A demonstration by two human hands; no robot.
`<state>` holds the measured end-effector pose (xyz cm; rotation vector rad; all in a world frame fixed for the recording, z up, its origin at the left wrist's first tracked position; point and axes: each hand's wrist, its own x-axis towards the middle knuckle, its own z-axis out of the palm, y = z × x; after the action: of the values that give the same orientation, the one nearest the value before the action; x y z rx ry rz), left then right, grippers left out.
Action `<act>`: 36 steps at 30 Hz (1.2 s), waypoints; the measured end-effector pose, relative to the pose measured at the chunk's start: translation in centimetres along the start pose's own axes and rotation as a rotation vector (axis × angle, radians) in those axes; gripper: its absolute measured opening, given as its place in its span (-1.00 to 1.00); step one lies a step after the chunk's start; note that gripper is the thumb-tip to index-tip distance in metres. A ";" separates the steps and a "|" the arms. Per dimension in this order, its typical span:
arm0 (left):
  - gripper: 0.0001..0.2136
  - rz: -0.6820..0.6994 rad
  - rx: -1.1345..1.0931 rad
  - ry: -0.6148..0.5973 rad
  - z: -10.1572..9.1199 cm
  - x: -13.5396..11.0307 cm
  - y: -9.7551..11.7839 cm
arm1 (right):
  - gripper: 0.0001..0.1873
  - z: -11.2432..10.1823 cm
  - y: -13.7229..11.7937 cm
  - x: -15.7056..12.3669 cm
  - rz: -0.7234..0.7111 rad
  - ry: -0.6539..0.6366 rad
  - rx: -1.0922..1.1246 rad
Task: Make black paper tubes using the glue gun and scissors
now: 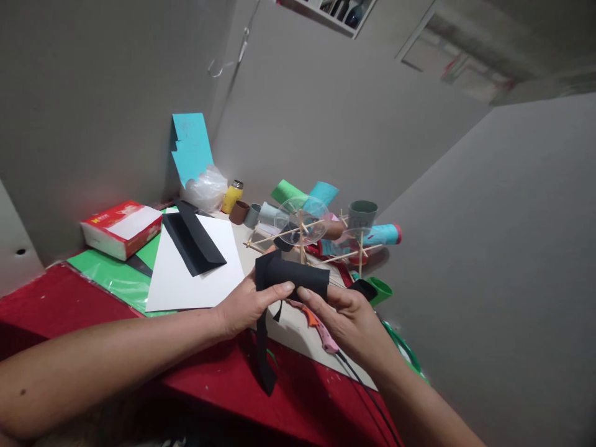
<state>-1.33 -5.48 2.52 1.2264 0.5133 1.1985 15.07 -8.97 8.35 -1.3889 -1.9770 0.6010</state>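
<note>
My left hand (pixel 249 304) and my right hand (pixel 349 316) both hold a rolled piece of black paper (pixel 291 276) above the red table (pixel 60 304). The left thumb presses on the roll's front; a loose black strip (pixel 263 354) hangs down from it. The right fingers pinch the roll's right part. Under my right hand lies a pink and orange glue gun (pixel 321 332) with a black cord. Just behind the roll stands a model of wooden sticks with a clear plastic dome (pixel 302 220).
A white sheet (pixel 186 279) carries a folded black paper (pixel 193 239) over green sheets (pixel 112 273). A red tissue box (pixel 123 228) sits at left. Cups, coloured paper rolls, a yellow bottle (pixel 231 196) and a plastic bag (pixel 205 189) crowd the back by the grey walls.
</note>
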 end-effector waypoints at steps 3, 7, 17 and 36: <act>-0.40 -0.023 -0.019 0.002 0.2 -0.2 0.0 | -0.58 0.0 -0.3 0.2 -0.029 0.009 0.010; -0.39 -0.019 -0.010 -0.010 0.1 -0.2 -0.1 | -0.61 0.6 -0.5 0.2 -0.026 0.050 0.021; -0.47 -0.143 -0.097 -0.071 0.0 0.1 -0.3 | -0.66 0.5 -0.2 0.0 0.082 -0.051 0.031; -0.53 -0.194 -0.266 -0.085 0.1 0.3 -0.7 | -0.66 1.0 0.0 0.6 0.121 -0.118 0.104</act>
<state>-0.87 -5.17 1.95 0.9725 0.3855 1.0094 14.23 -8.40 7.80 -1.4448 -1.9323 0.8466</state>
